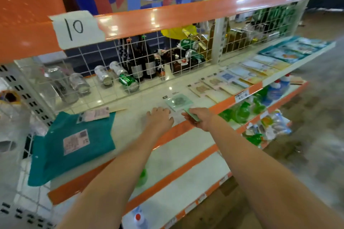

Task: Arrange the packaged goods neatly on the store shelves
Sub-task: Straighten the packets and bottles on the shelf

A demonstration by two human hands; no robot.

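The left hand (160,117) lies flat, fingers straight, on the white shelf (130,122). At its 3 o'clock the right hand (202,119) pinches a pale green packet (191,115), possibly a thin sachet. Another green packet (179,101) lies flat at 12 o'clock of that hand, starting a row of flat packets (242,78) running toward 2 o'clock.

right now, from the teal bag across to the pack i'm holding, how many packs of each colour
teal: 1, teal bag
pink: 1, pink pack
pale green: 2, lying green pack, held green pack
total: 4
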